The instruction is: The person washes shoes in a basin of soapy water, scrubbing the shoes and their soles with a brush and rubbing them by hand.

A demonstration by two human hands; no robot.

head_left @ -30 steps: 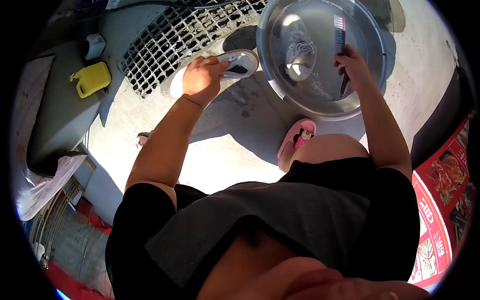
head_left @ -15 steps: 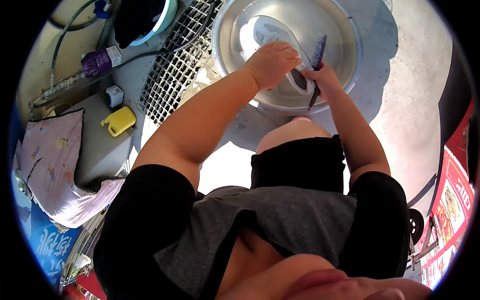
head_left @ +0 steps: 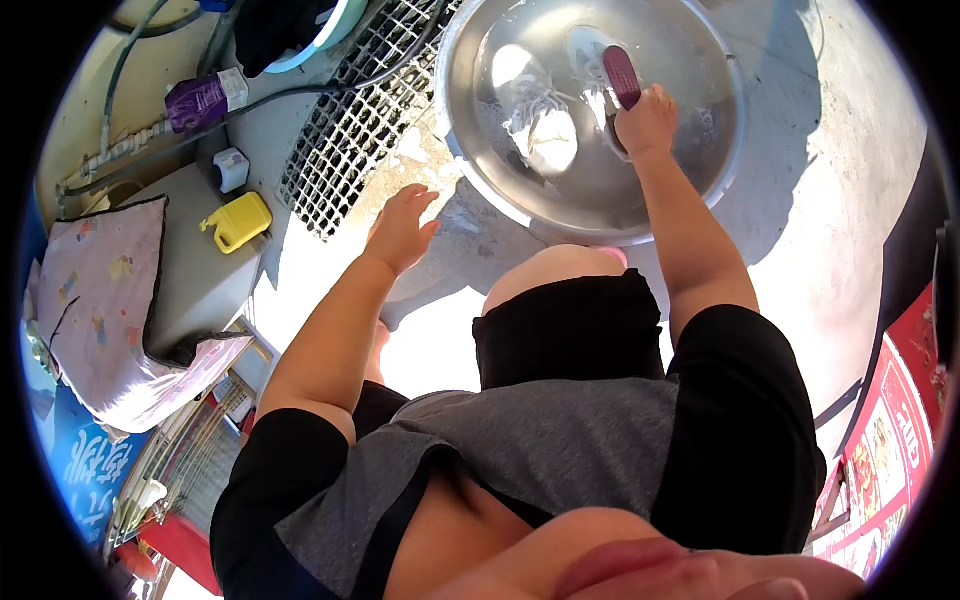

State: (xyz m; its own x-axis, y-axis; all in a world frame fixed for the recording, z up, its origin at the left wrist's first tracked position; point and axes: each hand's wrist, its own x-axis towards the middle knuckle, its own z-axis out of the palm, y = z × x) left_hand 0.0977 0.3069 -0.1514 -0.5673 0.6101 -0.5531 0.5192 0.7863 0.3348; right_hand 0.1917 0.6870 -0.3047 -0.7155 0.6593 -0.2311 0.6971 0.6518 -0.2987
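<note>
A wide metal basin with water in it stands in front of me. In it lies a white lace-up shoe on the left, and beside it a second white shoe, partly covered by the brush and my hand. My right hand is closed round a scrub brush, its dark red back facing up over the second shoe. Whether the bristles touch the shoe is hidden. My left hand hangs outside the basin at its lower left, holding nothing, with fingers apart.
Left of the basin lies a plastic grating crossed by a black hose. Farther left are a light blue tub with dark cloth, a purple pouch, a yellow jug and a patterned cloth. A red sign stands right.
My left hand has let go of a white shoe and moved down and left, out of the basin. The shoe now rests in the basin. My right hand has moved up, turning the brush bristles down.
</note>
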